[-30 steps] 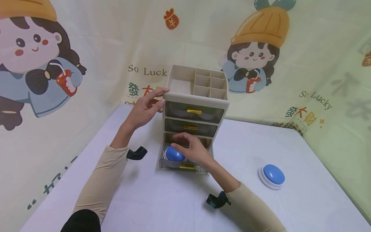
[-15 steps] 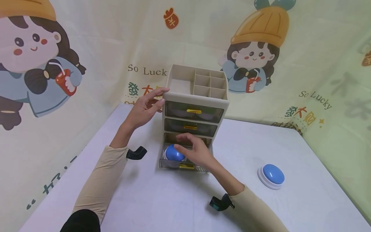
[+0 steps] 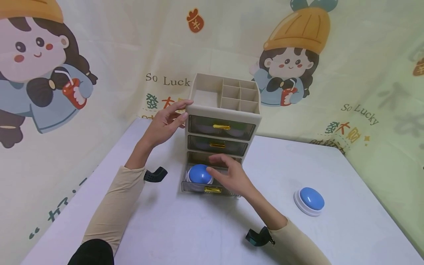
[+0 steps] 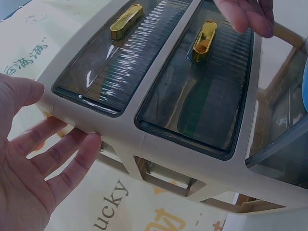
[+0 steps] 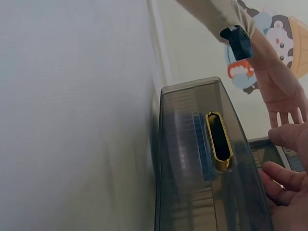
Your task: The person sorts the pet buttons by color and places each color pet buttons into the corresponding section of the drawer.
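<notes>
A cream desktop drawer unit (image 3: 225, 112) stands at the table's back, its bottom drawer (image 3: 193, 188) pulled out. Inside that drawer, at its left, sits a blue dome push button (image 3: 200, 173) on a white base. My left hand (image 3: 163, 125) touches the unit's upper left side, fingertips on the top edge and side wall; the left wrist view shows these fingers (image 4: 72, 159) against the frame. Over the drawer's right part hovers my right hand (image 3: 232, 176), fingers loosely bent and holding nothing, its thumb close beside the button. A gold handle (image 5: 219, 139) shows on the drawer front.
A second blue push button (image 3: 310, 200) lies on the white table to the right. Two upper drawers with gold handles (image 3: 221, 127) are closed. The unit's top tray (image 3: 207, 97) has several compartments. A printed cloth (image 3: 228, 44) hangs behind the table.
My right hand has drawn back slightly to the right, off the button, which now shows more fully in the drawer. The left hand has stayed on the unit's side.
</notes>
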Demonstrator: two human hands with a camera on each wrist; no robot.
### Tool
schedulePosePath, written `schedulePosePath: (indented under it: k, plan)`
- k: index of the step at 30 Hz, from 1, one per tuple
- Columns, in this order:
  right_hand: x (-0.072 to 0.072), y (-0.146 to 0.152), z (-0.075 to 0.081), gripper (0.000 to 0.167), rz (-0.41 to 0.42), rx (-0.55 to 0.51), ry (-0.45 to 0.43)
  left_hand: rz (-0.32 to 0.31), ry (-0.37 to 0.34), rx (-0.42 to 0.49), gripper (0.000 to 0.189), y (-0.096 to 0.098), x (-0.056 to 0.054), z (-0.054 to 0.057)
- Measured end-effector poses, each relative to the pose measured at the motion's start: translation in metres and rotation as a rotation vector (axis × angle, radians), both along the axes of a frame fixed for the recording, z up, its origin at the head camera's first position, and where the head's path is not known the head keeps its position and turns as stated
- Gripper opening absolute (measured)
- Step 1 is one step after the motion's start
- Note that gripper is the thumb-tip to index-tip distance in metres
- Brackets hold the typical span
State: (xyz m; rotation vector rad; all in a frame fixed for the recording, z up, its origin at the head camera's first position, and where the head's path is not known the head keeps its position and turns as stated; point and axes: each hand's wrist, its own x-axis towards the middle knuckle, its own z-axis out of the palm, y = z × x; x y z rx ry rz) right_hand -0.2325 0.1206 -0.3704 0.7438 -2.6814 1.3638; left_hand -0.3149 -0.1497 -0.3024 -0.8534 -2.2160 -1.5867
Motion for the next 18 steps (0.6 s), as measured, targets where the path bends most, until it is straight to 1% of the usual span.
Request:
schedulePosePath:
  k: [3,8,11,14,18]
  plan:
    - [0.004,0.003,0.001,0.042,-0.006,0.012,0.057,0.002,0.003,-0.001,0.042,-0.001,0.001,0.0]
    - [0.008,0.007,0.0,0.041,0.017,0.057,0.22,0.0,0.002,0.004,0.043,0.0,0.001,0.0]
    - [0.01,0.009,0.0,0.042,0.018,0.089,0.287,-0.005,-0.002,0.008,0.043,0.0,0.001,0.0]
    - [0.013,0.012,0.0,0.042,0.011,0.109,0.311,-0.007,-0.002,0.007,0.043,0.0,0.001,0.0]
    - [0.017,0.016,0.0,0.042,0.0,0.122,0.309,-0.003,-0.003,0.003,0.043,0.0,0.001,0.0]
